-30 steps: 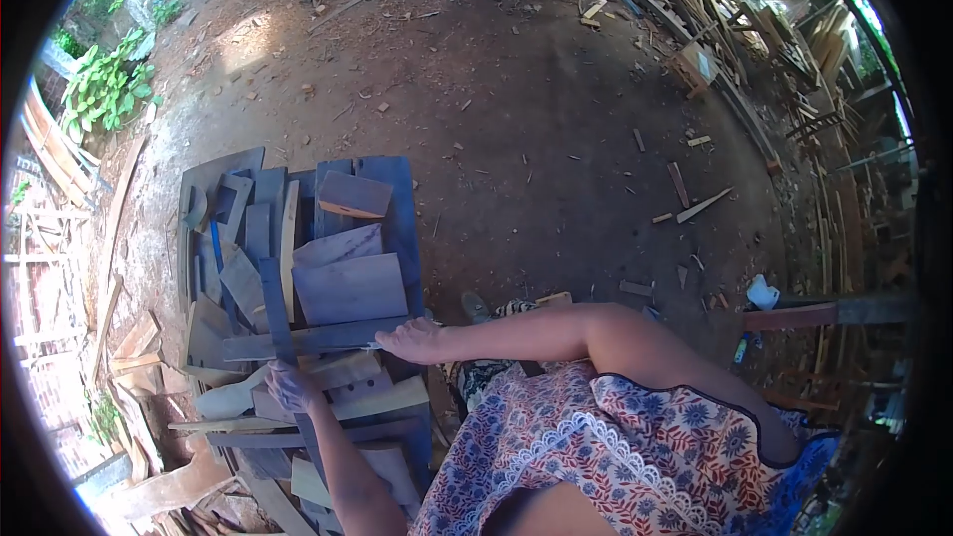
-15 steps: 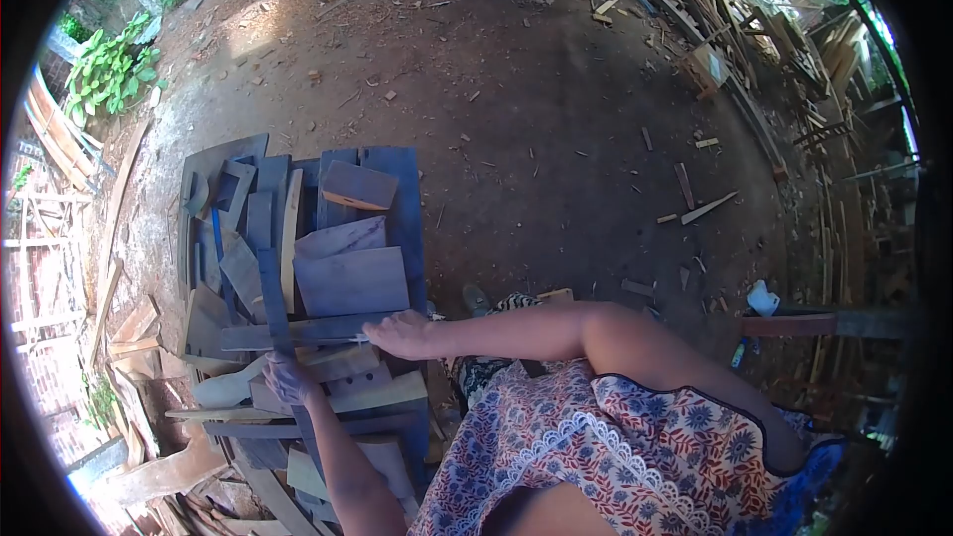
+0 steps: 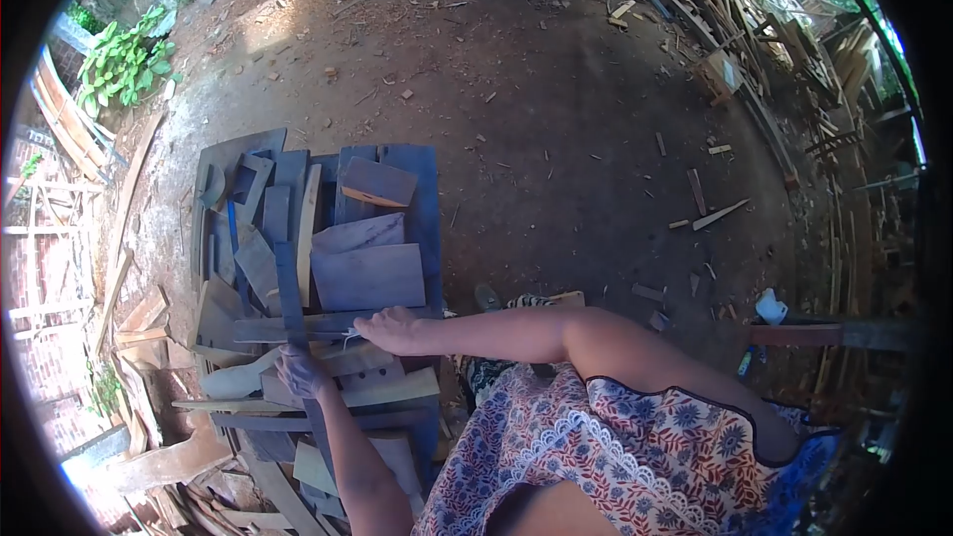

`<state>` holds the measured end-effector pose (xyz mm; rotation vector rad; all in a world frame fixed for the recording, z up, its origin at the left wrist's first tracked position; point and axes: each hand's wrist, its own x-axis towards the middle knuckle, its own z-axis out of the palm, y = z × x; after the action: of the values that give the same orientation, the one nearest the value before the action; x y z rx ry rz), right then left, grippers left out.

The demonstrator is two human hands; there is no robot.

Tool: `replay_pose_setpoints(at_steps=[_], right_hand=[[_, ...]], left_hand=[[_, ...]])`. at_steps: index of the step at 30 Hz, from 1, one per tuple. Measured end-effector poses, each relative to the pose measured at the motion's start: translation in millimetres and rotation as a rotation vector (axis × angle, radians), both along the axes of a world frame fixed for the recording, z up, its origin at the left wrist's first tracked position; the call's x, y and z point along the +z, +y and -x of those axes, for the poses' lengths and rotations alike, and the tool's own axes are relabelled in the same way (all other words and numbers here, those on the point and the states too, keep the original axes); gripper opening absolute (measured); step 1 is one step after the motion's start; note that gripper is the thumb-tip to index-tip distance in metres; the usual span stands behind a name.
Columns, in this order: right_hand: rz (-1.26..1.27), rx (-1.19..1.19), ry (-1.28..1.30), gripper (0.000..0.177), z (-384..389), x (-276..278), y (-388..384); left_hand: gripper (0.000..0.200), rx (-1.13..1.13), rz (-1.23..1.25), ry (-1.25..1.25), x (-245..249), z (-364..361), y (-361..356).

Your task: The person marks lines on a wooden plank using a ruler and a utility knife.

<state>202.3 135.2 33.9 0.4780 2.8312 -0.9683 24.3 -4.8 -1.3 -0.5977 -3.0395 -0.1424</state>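
A long, dark flat strip [image 3: 289,288] runs lengthwise over the wood-covered table, and my left hand [image 3: 301,373] is closed around it. Under it, crosswise, lies a dark wooden strip [image 3: 260,330]. My right hand [image 3: 389,331] is at the right end of this crosswise strip, its fingers pinched together. From those fingertips pokes a thin pale piece [image 3: 349,338], too small to name. Just beyond the right hand lies a flat wooden board [image 3: 369,276]. A pale strip of wood [image 3: 392,392] and a board with holes [image 3: 367,379] lie nearer my body.
A wooden block [image 3: 379,182] and a curved dark piece [image 3: 213,185] sit at the table's far end. Wood scraps [image 3: 720,213] are scattered on the earth floor [image 3: 556,139]. Stacked timber [image 3: 784,50] lines the right side; a leafy plant [image 3: 124,60] grows at far left.
My right hand has slid left along the crosswise strip, nearer to my left hand. The left hand keeps its hold on the long strip. The whole view has shifted slightly.
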Motion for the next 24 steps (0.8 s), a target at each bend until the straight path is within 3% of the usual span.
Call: replay_pose_setpoints(at_steps=[3, 5, 15, 17, 21, 24], right_hand=[[0.001, -0.035, 0.033, 0.012, -20, 2, 6], [0.013, -0.031, -0.096, 0.011, -44, 13, 12], [-0.069, -0.026, 0.032, 0.010, -29, 7, 4], [0.057, -0.085, -0.024, 0.010, -51, 6, 10], [0.076, -0.083, -0.036, 0.012, -48, 9, 6], [-0.032, -0.042, 0.044, 0.013, -29, 0, 3]], left_hand=[[0.056, 0.028, -0.033, -0.022, 4, -2, 1], [0.056, -0.028, 0.049, -0.011, 0, 0, -1], [0.058, 0.053, 0.011, -0.052, 3, -1, 0], [0.058, 0.016, 0.062, -0.040, 0, 1, -1], [0.057, -0.039, 0.055, 0.035, -6, 2, -4], [0.055, 0.017, 0.036, 0.014, 1, -1, 1]])
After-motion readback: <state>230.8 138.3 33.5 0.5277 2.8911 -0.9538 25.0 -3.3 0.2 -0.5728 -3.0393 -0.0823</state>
